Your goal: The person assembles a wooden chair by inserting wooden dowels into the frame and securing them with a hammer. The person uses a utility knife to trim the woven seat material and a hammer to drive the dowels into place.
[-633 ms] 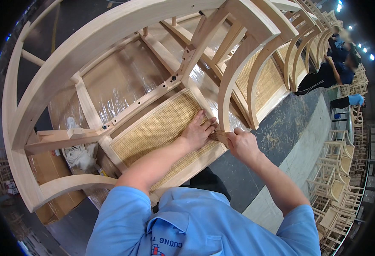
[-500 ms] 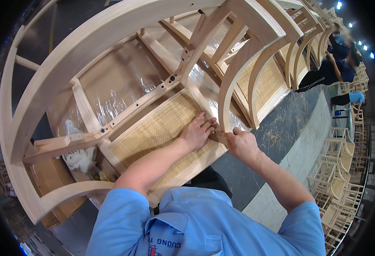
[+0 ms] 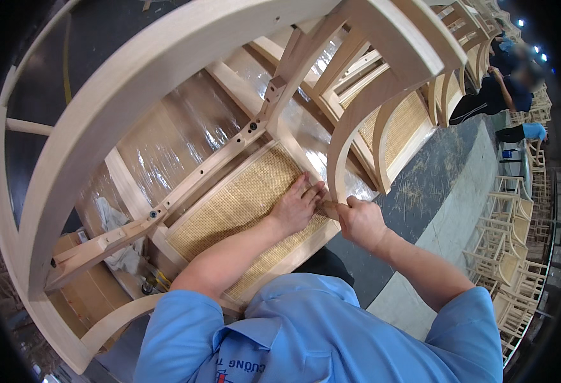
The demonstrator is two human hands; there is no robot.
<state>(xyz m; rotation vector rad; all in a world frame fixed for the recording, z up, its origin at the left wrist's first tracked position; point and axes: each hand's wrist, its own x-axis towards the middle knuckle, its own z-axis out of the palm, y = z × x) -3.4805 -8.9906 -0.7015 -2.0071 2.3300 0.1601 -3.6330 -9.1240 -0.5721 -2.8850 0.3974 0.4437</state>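
Observation:
A pale wooden chair frame [image 3: 95,121] with wide curved members lies tipped over before me. Set in it is a woven cane panel [image 3: 239,201] with a wooden border. My left hand [image 3: 295,205] rests on the cane near the panel's right-hand border, fingers stretched out and slightly apart. Close beside it, my right hand [image 3: 363,223] is closed at the corner, just below the end of a curved wooden leg [image 3: 339,172]. A small brown piece [image 3: 329,208] shows between the two hands. What exactly the right fingers grip is hidden.
More cane-seated chairs [image 3: 400,131] stand in a row beyond, to the right. Plastic-wrapped cardboard [image 3: 172,137] lies under the frame, with a white cloth [image 3: 119,236] at the left. Stacked chairs [image 3: 507,255] line the far right. A co-worker [image 3: 513,89] is at the upper right.
The view has shifted a little, and the large curved part of the frame sits lower at the left. Both hands remain at the same corner, in nearly the same pose.

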